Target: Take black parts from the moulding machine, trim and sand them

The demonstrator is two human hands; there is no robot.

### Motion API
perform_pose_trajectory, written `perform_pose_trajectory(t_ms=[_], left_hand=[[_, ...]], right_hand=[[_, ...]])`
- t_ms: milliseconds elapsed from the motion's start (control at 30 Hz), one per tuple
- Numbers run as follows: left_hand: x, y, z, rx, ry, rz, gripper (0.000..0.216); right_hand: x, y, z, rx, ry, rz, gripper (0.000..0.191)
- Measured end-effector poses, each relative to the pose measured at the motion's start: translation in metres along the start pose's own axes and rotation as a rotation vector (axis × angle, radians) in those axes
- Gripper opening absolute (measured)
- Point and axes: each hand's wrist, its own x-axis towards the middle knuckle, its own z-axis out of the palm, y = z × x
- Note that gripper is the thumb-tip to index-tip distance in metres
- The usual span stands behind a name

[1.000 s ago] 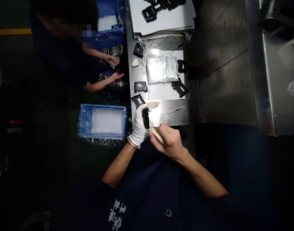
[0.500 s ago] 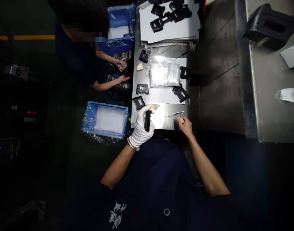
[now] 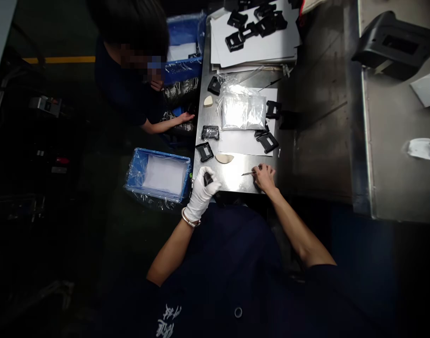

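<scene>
My left hand [image 3: 200,191], in a white glove with a bangle at the wrist, is closed around a black plastic part [image 3: 208,179] at the table's near edge. My bare right hand [image 3: 265,177] is down at the near right of the metal table, fingers bent over a slim, pointed metal tool [image 3: 248,173]. The tool's tip points left; its other end is hidden under the fingers. A pale oval piece [image 3: 224,158] lies between the hands, farther in. Beyond my left hand are a black frame [image 3: 205,152] and a plastic-wrapped black part [image 3: 210,132].
A clear-wrapped silvery packet [image 3: 243,111] lies on white paper beside more black frames [image 3: 267,142]. Black parts rest on a paper stack [image 3: 218,47] at the back. A lined blue crate [image 3: 158,152] stands left. Behind it, a co-worker [image 3: 125,94] sits with one arm extended.
My right hand has moved up onto the metal tool; the pale piece it held no longer shows. My left hand has drawn nearer and tilted the black part. The co-worker has raised one hand toward the head.
</scene>
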Motion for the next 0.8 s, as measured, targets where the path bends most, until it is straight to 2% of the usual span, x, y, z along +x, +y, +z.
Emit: perform_pose_trajectory(t_ms=[67,133,233,367,500,567,667,800], left_hand=[[-0.002,0.005,0.004,-0.023,-0.032,0.018,0.046],[-0.003,0.008,0.007,0.015,-0.032,0.103,0.060],[0.000,0.008,0.004,0.081,-0.012,0.182,0.075],[0.004,0.007,0.000,0.120,0.000,0.138,0.074],[0.004,0.016,0.005,0.229,-0.037,0.127,0.076],[0.004,0.022,0.010,0.256,-0.076,0.162,0.071],[0.005,0.028,0.017,0.296,-0.121,0.218,0.069],[0.006,0.026,0.020,0.297,-0.149,0.202,0.076]], right_hand=[[0.007,0.001,-0.004,0.012,-0.010,-0.050,0.026],[0.013,0.001,-0.012,0.040,-0.016,-0.089,0.022],[0.017,-0.007,-0.034,0.115,-0.012,-0.118,0.020],[0.000,-0.041,-0.087,0.255,0.042,-0.183,0.018],[-0.044,-0.089,-0.154,0.535,0.162,-0.443,0.019],[-0.064,-0.107,-0.176,0.569,0.229,-0.522,0.018],[-0.083,-0.120,-0.187,0.498,0.279,-0.552,0.019],[-0.090,-0.123,-0.184,0.376,0.328,-0.519,0.027]])
